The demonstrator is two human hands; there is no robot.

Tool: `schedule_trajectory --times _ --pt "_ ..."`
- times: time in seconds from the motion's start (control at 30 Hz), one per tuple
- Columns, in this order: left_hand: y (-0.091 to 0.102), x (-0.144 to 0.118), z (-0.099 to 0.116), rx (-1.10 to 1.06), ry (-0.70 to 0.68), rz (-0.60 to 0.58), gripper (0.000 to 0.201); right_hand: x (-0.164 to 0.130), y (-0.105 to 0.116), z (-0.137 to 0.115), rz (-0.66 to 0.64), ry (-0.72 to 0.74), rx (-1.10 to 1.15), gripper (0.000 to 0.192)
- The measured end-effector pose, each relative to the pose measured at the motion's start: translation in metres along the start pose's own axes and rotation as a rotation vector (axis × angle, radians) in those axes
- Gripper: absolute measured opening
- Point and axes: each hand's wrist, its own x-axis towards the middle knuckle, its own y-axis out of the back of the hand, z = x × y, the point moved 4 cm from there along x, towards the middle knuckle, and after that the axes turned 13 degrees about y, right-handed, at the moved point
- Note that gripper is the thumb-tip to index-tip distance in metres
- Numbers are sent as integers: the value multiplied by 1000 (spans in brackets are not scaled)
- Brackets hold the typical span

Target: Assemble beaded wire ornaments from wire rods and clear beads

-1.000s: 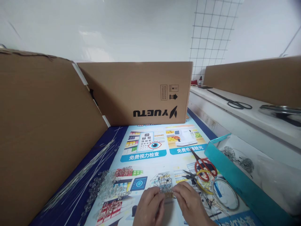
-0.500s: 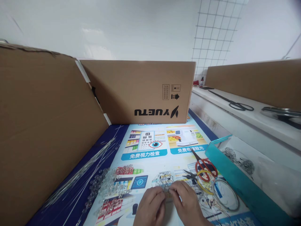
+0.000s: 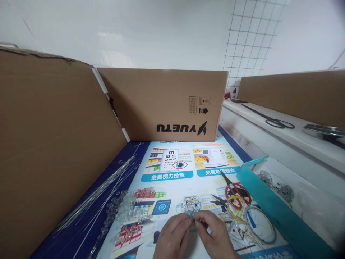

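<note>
Close together at the bottom middle, my left hand point(image 3: 174, 233) and my right hand point(image 3: 212, 232) pinch at the near edge of a wire piece with clear beads point(image 3: 191, 205). The piece is a loose mesh of thin wire, and its near part is hidden by my fingers. Both hands have closed fingertips that almost meet. To the left lies a spread of clear beads point(image 3: 132, 208). Red-handled scissors point(image 3: 237, 194) and yellow-handled pliers point(image 3: 234, 210) rest to the right, beside a coil of wire point(image 3: 273, 230).
Long straight wires point(image 3: 99, 192) lie on the left. A teal-edged box point(image 3: 280, 205) on the right holds wire pieces point(image 3: 285, 192) and a plastic bag. Cardboard panels point(image 3: 167, 104) stand behind and left. Black scissors point(image 3: 277, 123) lie on the white ledge point(image 3: 258, 117).
The view has shifted slightly, so the surroundings sit a little further right. My fingertips have moved only a little at the wire piece, and both hands stay pinched there.
</note>
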Motion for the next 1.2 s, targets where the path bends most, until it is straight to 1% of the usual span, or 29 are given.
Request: schedule_trajectory --times 0.17,0.33,0.5,0.63,0.77,0.87,1.0,1.07,1.13,1.2 --pt "-3 -2 -3 31 4 31 25 -2 -1 2 4 -4 35 16" --pt "-4 -5 -3 -22 1 97 25 -4 -1 2 -22 -23 66 22" --pt "-4 -3 1 -13 -11 15 30 -3 -2 2 -54 -1 25 27" --pt "-2 2 4 19 11 11 25 -6 -3 4 -83 18 -25 31" --pt "1 6 7 22 30 45 20 -9 -5 5 -97 41 -61 33" --pt "1 6 8 4 41 43 18 -10 -6 4 -123 64 -109 32" --pt "0 7 9 -44 89 -39 17 -8 -5 1 -157 99 -215 28" --pt "1 7 9 -55 101 -60 17 -7 -4 1 -160 113 -243 26" --pt "2 8 9 -64 112 -66 17 -7 -2 1 -148 112 -226 24" --pt "2 9 9 -88 121 -90 19 -7 0 2 -113 74 -159 23"
